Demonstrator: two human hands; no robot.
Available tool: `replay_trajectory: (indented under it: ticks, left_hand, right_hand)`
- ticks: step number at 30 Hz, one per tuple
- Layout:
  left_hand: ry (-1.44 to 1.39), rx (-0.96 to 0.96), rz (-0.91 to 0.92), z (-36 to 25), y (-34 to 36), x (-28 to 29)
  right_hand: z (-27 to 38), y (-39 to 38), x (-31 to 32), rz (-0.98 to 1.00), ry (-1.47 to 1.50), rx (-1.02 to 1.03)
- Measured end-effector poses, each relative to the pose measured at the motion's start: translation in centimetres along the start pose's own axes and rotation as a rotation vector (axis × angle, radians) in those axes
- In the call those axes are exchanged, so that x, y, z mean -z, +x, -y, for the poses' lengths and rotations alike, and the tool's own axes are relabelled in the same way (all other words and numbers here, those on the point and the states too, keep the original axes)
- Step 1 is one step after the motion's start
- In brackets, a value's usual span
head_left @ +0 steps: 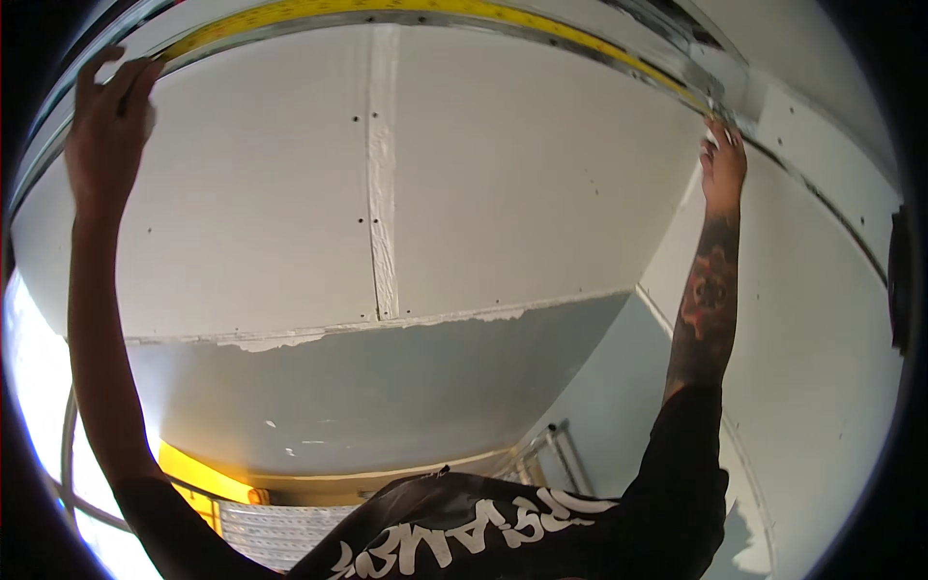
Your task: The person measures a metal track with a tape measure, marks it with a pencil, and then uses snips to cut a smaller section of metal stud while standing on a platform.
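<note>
A yellow tape measure blade [358, 10] is drawn out along a grey metal profile [440, 21] at the top edge of the board. My left hand [111, 135] is raised to the tape's left end, fingers curled with the tips against it. My right hand [723, 166], also raised, pinches the tape's other end where the profile meets the right-hand wall. The tape's case is not visible. Below the profile, white plasterboard [242, 193] carries a vertical filled joint [383, 174] with dark screw heads beside it.
Further metal profiles [667, 34] run above the tape. A grey-blue wall surface [406, 387] lies beyond the board's ragged lower edge. Lower down are a yellow panel [203, 469], a ladder-like metal frame [556, 454] and a pale corrugated surface [280, 532]. Bright light enters at left.
</note>
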State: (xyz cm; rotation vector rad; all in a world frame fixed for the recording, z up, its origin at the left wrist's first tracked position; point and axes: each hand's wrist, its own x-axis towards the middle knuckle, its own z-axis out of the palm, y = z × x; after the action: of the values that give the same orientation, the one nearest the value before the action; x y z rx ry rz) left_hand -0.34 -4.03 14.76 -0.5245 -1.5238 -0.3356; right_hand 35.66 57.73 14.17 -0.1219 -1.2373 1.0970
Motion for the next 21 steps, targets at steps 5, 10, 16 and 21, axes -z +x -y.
replay_trajectory:
  ticks: [5,10,16,21]
  left_hand:
    - [-0.136,0.013,0.021,-0.1,0.3,0.0]
    - [-0.091,-0.015,0.051,0.3,0.7,-0.1]
    - [-0.080,0.027,0.129,0.2,1.2,-0.4]
    - [-0.093,-0.073,0.090,1.6,1.3,-0.7]
  right_hand:
    - [1.3,0.6,1.8,0.087,-0.062,0.042]
    - [-0.8,0.4,1.0,0.129,-0.040,0.029]
    - [-2.3,-1.2,1.1,0.085,0.003,-0.026]
    - [-0.7,-7.9,-3.9,0.100,-0.035,-0.070]
